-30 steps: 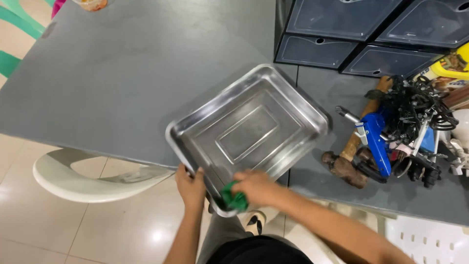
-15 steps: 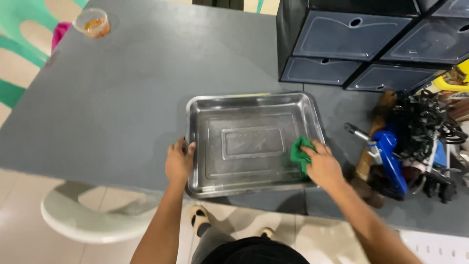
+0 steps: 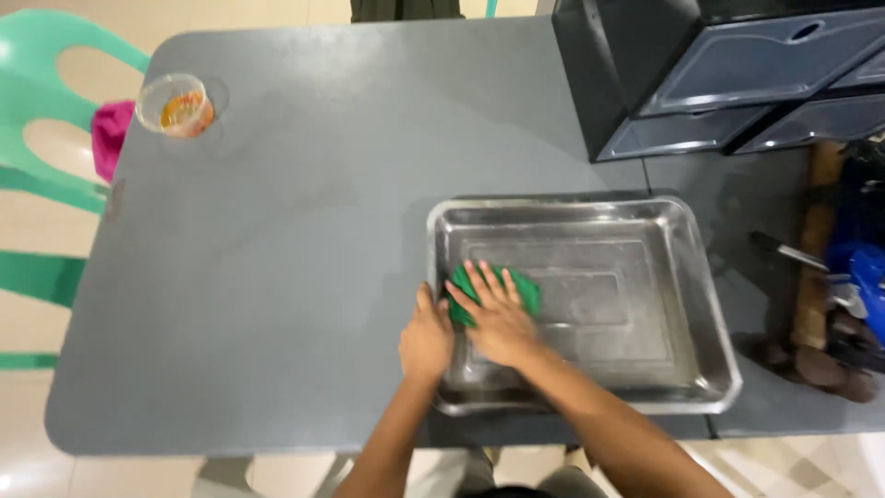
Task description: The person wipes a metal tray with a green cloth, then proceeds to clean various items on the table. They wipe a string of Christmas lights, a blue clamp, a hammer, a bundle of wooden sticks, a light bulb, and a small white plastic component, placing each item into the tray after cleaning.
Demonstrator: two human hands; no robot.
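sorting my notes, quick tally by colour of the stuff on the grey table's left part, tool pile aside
silver: 1, the metal tray
green: 1, the scrub pad under the right hand
clear: 1, the plastic cup
total: 3

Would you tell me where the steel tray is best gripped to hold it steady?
Grip the steel tray by its raised, rolled rim on the left edge, coming from the table side, as the left hand does; the right hand presses the green scouring pad inside.
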